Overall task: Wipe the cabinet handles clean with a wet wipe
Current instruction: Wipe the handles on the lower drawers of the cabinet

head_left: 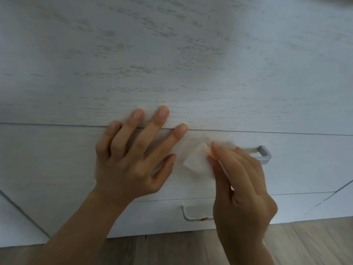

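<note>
Left hand [131, 161] is flat on the drawer front [57, 159], fingers straight and spread, the tips reaching over the seam onto the pale wood-grain panel [172, 54] above. It looks to be bracing, and it holds nothing. Right hand [240, 188] has its fingers curled round the wet wipe [196, 163], which is bunched and pressed against the upper handle [264, 153], just beside the left thumb.

So this reads as the wiping step itself, on the top drawer's handle. That handle is a grey bar lying level across the drawer, its long axis running left to right. Only its right end and bent corner show. The middle is under the wipe and fingers, and the left end I can't make out.

Next, I'd say, the wipe has to slide along the bar out to that bare right corner, wrapping round it. Then down to the lower handle [186, 215], half hidden behind the right hand, where an orange speck shows on its edge. Below that is wooden floor [305, 241].
</note>
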